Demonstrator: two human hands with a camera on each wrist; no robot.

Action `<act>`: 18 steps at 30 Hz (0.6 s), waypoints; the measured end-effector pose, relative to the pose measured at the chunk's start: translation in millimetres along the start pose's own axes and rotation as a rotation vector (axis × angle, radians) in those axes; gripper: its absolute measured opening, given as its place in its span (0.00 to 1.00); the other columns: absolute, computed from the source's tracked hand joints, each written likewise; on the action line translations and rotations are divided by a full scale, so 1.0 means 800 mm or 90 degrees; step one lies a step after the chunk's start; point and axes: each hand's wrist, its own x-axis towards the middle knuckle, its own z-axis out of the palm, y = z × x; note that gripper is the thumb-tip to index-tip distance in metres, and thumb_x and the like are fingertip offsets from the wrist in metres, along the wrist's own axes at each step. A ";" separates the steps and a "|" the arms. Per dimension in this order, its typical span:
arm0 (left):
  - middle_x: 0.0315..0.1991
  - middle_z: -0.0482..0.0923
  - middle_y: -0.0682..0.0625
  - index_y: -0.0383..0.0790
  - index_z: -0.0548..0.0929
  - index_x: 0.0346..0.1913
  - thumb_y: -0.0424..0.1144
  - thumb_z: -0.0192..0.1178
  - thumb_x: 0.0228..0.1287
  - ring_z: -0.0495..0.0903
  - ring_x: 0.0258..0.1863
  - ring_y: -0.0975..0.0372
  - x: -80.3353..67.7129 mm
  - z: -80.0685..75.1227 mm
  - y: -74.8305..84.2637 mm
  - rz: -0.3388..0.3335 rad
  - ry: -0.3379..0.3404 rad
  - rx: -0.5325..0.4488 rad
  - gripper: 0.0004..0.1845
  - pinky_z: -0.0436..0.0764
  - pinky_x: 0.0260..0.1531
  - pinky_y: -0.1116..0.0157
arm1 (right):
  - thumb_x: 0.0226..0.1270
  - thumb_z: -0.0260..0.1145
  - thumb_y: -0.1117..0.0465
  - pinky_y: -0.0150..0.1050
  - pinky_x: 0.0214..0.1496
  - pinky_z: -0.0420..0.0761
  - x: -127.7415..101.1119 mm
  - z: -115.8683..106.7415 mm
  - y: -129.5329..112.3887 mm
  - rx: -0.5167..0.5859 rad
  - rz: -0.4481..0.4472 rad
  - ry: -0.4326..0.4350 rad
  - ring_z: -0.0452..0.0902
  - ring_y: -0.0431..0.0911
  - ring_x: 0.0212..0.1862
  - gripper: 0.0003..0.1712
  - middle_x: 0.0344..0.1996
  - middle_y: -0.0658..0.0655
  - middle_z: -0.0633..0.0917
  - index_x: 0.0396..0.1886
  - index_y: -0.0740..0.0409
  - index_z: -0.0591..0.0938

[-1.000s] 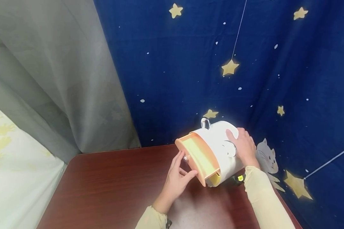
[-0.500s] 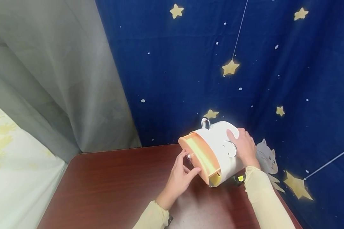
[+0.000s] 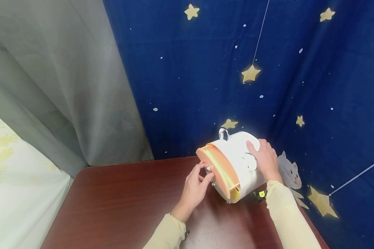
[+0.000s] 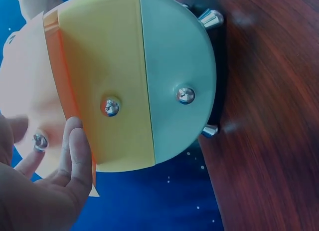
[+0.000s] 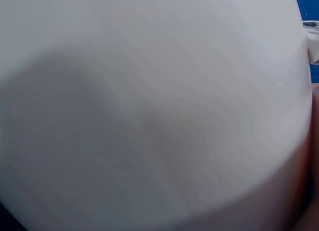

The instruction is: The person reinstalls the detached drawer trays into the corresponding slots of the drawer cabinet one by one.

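A small white rounded drawer cabinet (image 3: 243,166) stands near the table's right end, with silver rings on top. Its orange drawer (image 3: 216,169) is partly pulled out on the left. Below it, the yellow drawer (image 4: 109,81) and teal drawer (image 4: 174,86) look flush in the left wrist view. My left hand (image 3: 194,186) touches the orange drawer's silver knob (image 4: 40,142), index finger against it, thumb slightly apart. The other fingertips lie near the drawer's lower edge. My right hand (image 3: 266,159) rests on the cabinet's far end, fingertips hidden. White surface (image 5: 174,101) fills most of the right wrist view.
The reddish-brown wooden table (image 3: 118,197) extends left and forward. A blue star-print curtain (image 3: 190,86) hangs right behind the cabinet. A grey curtain (image 3: 68,86) hangs at the left, with a pale cloth (image 3: 15,186) below it.
The orange drawer has slid inward, to the right, and my left hand has moved with it. Its thumb has come nearer the knob. The right hand and cabinet body have stayed put.
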 end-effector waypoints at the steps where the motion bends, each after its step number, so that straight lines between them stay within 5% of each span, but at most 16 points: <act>1: 0.73 0.72 0.57 0.55 0.77 0.63 0.51 0.60 0.74 0.79 0.27 0.72 0.001 0.000 0.000 0.001 0.008 -0.001 0.18 0.81 0.26 0.72 | 0.70 0.38 0.20 0.70 0.69 0.65 0.000 0.000 -0.001 -0.001 0.001 -0.001 0.64 0.69 0.67 0.57 0.71 0.73 0.68 0.77 0.63 0.60; 9: 0.67 0.78 0.60 0.59 0.82 0.57 0.51 0.61 0.73 0.81 0.25 0.64 0.006 0.003 0.001 -0.009 0.043 -0.008 0.13 0.79 0.22 0.71 | 0.70 0.38 0.20 0.70 0.68 0.65 -0.001 0.000 -0.002 -0.002 0.005 -0.001 0.65 0.68 0.66 0.57 0.71 0.72 0.68 0.76 0.63 0.60; 18: 0.59 0.84 0.63 0.62 0.84 0.53 0.55 0.63 0.70 0.75 0.21 0.76 0.013 0.012 0.001 0.003 0.112 0.081 0.12 0.75 0.22 0.73 | 0.70 0.37 0.20 0.71 0.66 0.66 0.000 0.000 -0.002 -0.005 0.007 0.002 0.66 0.68 0.66 0.57 0.71 0.72 0.68 0.77 0.62 0.60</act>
